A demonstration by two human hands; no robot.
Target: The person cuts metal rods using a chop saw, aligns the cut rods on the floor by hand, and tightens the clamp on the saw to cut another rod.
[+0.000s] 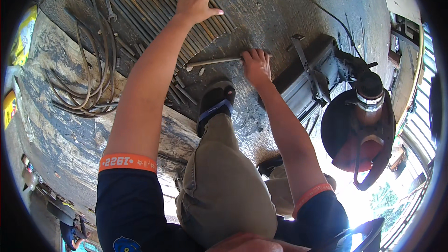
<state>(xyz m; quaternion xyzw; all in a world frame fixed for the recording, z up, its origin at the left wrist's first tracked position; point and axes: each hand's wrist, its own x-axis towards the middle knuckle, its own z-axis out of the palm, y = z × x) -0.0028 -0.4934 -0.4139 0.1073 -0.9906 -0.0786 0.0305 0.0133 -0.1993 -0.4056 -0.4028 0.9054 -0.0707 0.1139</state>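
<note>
My left hand (198, 2) lies over a row of metal rods (149, 7) set side by side on the worn floor. Its fingers are spread and touch the rods near their right side. Closer to me, my right hand (257, 67) is closed round the right end of a single metal rod (215, 61). This rod lies slightly tilted, and its left end reaches the near ends of the row. Several short rod pieces (179, 88) are scattered just below the row.
A cut-off saw (357, 126) with a round guard stands at the right, its clamp base (308, 77) beside my right forearm. Bent rods (100, 81) and a wrench (108, 0) lie at the left. My sandalled foot (217, 102) is between my arms. A cable (326, 13) crosses behind.
</note>
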